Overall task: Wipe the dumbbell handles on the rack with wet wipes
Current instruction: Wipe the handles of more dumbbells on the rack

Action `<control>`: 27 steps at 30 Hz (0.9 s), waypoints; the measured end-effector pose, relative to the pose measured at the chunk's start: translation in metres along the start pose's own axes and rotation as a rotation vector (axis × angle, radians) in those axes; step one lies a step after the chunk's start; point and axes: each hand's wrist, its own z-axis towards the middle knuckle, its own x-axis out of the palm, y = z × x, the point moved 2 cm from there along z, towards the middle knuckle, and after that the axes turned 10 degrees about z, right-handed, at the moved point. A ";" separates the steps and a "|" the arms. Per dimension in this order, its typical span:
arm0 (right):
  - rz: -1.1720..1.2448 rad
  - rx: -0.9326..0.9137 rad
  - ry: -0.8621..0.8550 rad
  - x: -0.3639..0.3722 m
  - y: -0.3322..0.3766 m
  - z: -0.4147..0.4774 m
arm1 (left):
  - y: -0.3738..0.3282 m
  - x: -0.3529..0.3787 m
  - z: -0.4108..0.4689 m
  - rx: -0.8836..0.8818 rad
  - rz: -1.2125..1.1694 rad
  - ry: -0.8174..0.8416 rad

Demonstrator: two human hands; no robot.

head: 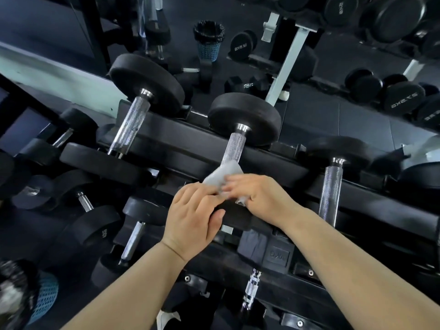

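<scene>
- Both forearms reach to frame centre; the left hand (194, 214) and right hand (258, 195) fingers pinch a wet wipe (222, 176).
- It wraps the near end of the middle dumbbell handle (234, 148), likely for rubbing.
- Neighbouring handles wait on the rack (181, 139).

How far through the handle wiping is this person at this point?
Nothing shows clearly as finished; no handle looks visibly wet. In hand: both the left hand and right hand hold the wet wipe at the near end of the middle dumbbell handle. Seemingly left: the left handle, the right handle and the lower-tier handles.
</scene>
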 end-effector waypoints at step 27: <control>0.516 0.510 -0.486 0.003 -0.015 0.025 | -0.001 0.000 0.000 -0.018 0.039 0.010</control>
